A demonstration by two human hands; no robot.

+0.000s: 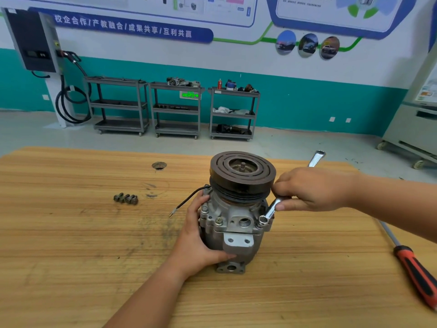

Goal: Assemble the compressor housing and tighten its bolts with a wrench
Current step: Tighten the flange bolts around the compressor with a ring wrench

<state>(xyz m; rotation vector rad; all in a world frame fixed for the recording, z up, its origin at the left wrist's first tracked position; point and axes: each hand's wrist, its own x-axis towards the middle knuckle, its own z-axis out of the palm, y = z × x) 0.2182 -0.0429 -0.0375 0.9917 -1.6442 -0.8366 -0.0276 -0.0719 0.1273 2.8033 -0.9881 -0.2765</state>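
Slippage is our main worry. The ring of the wrench (269, 211) sits at a steep tilt over the bolt (259, 225) at the 4 o'clock corner of the compressor housing (236, 233), and we cannot tell whether it is fully seated. If we pull while it rides on the edge of the head, it could round the bolt. It could also jump off and drive our right hand (312, 189), which pinches the shank between thumb and fingers, into the pulley (242, 169) rim.

The housing stands upright near the middle of the tabletop (71, 233), steadied only by our left hand (201, 242) wrapped round its 9 o'clock side, so a hard pull could twist or tip it. Three loose bolts (126, 198) lie well apart at 10 o'clock. Tightening one corner fully first could seat the halves unevenly.
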